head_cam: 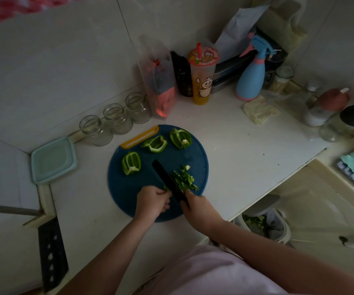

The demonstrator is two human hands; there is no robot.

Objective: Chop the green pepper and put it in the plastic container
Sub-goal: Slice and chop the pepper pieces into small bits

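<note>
I see the green pepper on a round blue cutting board [129,188] on the white desk [235,145]. Three big pieces [131,163] lie open with the pale inside up, well apart from each other. A pile of small chopped bits [185,179] lies near the board's front edge. My left hand [152,202] is curled, fingertips pressing a small remaining piece just beside the blade. My right hand [199,211] is closed around the handle of a black knife [168,180], whose blade crosses the board between the left hand and the pile. The plastic container [52,159], pale green with its lid on, sits left of the board.
</note>
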